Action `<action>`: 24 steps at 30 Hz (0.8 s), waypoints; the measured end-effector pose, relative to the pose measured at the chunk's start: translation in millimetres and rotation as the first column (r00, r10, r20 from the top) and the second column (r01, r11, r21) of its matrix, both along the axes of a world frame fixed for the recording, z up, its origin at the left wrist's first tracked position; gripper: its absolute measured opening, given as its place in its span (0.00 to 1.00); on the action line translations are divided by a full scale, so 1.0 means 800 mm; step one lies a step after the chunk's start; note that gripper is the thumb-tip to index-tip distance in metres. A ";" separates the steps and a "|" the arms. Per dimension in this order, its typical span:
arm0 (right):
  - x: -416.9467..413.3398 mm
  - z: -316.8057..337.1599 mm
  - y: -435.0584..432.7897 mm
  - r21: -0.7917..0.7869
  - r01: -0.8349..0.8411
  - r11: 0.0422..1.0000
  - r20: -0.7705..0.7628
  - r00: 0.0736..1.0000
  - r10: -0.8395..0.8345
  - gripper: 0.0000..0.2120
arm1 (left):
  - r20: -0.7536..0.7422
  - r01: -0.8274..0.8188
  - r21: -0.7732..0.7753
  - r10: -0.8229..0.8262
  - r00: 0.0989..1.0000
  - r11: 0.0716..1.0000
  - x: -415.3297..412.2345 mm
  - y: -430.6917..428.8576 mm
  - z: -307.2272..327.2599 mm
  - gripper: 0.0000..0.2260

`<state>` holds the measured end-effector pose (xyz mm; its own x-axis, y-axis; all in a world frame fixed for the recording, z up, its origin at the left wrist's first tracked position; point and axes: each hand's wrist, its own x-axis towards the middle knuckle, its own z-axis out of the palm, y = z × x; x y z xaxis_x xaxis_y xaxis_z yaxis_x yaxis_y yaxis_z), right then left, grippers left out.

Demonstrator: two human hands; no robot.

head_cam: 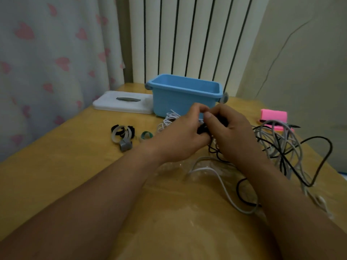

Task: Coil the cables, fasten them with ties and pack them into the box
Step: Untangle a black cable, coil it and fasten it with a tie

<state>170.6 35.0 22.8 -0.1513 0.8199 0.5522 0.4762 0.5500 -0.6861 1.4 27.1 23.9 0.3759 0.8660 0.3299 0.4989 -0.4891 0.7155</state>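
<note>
Both hands, left hand point(180, 136) and right hand point(231, 134), pinch a thin black cable point(214, 149), probably wrapping a tie. The open blue plastic box point(183, 96) waits just behind the grip for packing.

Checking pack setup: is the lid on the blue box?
No, the blue box stands open, and its white lid lies flat beside it on the table.

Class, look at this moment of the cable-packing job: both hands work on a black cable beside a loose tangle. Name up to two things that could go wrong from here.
1. The black cable loops through the grey tangle; pulling with the right hand may drag or knot it.
2. The spare ties lie beyond the left hand; reaching for one might let the coil spring open.
</note>
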 end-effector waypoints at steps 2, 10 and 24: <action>0.002 -0.004 0.006 0.049 0.133 0.990 0.004 0.991 -0.133 0.08 | -0.076 -0.037 0.040 0.040 0.996 0.999 0.004 -0.001 -0.001 0.14; -0.001 0.002 0.001 0.015 0.154 0.988 -0.086 0.985 -0.152 0.12 | -0.192 -0.183 0.171 0.215 0.958 0.968 0.014 -0.006 -0.009 0.12; -0.091 0.058 0.004 -0.235 0.018 0.972 0.619 0.774 0.135 0.04 | 0.971 0.111 -0.235 0.239 -0.020 0.966 -0.133 0.026 0.041 0.15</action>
<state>98.1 38.3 69.5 -0.4522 0.8827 0.1279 0.8128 0.4668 -0.3484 -105.1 47.9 56.8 -0.2392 0.9599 0.1463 -0.7751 -0.2795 0.5666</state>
